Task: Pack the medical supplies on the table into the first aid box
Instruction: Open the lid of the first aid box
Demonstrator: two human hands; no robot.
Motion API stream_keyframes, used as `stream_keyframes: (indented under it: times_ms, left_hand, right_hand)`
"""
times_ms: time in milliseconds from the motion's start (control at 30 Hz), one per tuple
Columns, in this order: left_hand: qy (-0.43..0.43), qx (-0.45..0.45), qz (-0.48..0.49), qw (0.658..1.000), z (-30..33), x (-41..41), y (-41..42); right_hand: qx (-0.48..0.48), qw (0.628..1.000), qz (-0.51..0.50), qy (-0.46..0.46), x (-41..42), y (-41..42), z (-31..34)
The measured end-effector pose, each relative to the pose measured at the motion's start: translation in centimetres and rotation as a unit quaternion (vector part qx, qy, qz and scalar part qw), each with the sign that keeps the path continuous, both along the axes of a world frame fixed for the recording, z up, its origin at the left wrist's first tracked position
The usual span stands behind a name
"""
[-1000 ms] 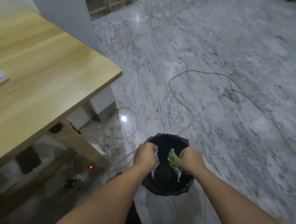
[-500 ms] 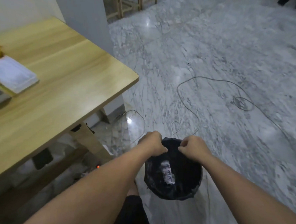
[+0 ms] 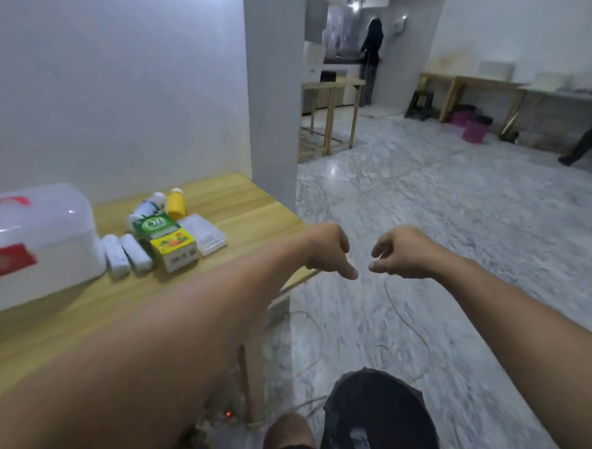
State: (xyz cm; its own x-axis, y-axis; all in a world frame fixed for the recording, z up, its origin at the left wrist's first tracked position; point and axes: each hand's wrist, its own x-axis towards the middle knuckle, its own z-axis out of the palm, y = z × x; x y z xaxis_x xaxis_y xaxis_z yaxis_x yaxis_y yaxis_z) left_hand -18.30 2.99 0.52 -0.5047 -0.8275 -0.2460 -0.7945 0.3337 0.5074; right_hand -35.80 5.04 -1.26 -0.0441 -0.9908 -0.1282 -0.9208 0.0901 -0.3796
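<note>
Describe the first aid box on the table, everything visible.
The first aid box is translucent white plastic with a rounded, domed lid and red markings on the top and front. The lid looks shut. It sits upright at the left of the wooden table, cut off by the frame's left edge. Two white rolls lie just right of it, the nearer one close against its side. Neither hand touches it.

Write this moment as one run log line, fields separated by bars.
left hand: empty | right hand: empty | supplies: on table | first aid box: closed | bin: on floor
</note>
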Motion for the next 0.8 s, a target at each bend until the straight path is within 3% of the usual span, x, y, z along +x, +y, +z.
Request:
stream_keyframes:
  times_ms: [367,667,800]
  left_hand:
    - [-0.027,-0.085,0.172,0.981,6.5,20.4,2.9]
    - [-0.128,-0.187,0.321,0.92,5.5,36.4,7.1]
    - [-0.156,-0.196,0.356,0.9,4.2,40.3,7.8]
  right_hand:
    - [-0.071,0.982,0.174,0.026,18.7,-1.0,7.7]
    - [-0.154,0.935,0.32,0.01,34.1,-2.1,6.6]
    - [-0.209,0.907,0.362,0.043,38.1,-2.8,4.4]
